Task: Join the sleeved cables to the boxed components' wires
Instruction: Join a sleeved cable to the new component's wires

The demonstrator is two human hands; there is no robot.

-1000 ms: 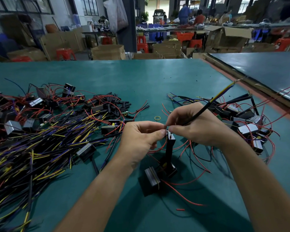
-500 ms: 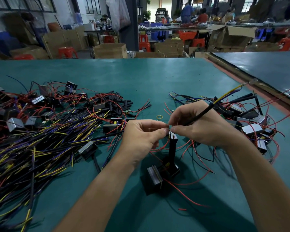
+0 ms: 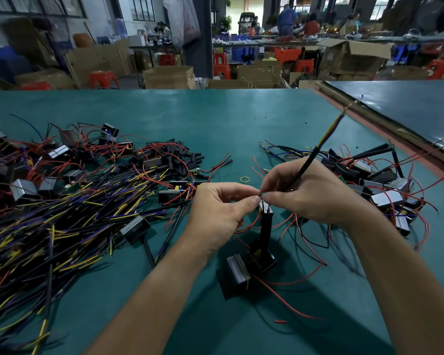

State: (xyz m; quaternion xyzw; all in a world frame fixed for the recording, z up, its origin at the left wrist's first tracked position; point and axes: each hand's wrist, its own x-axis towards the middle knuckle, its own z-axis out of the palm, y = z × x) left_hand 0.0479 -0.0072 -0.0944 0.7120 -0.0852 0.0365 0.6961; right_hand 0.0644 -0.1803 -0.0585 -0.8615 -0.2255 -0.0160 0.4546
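Note:
My left hand [image 3: 221, 211] and my right hand [image 3: 310, 193] meet fingertip to fingertip above the green table [image 3: 215, 119], pinching thin wire ends between them. A black sleeved cable [image 3: 318, 147] with yellow and blue cores runs up and to the right out of my right hand. Below the fingertips a black sleeve [image 3: 265, 226] stands upright, rising from a small boxed component [image 3: 237, 271] with a grey metal face and red wires that rests on the table.
A big heap of sleeved cables [image 3: 62, 221] and boxed parts covers the left of the table. Another pile of boxed components [image 3: 374, 183] with red wires lies at right. A yellow rubber band [image 3: 244, 179] lies beyond my hands. Cardboard boxes, stools and people fill the background.
The free end of the cable in my right hand has swung upward to a steeper angle. Both hands stay together over the boxed component.

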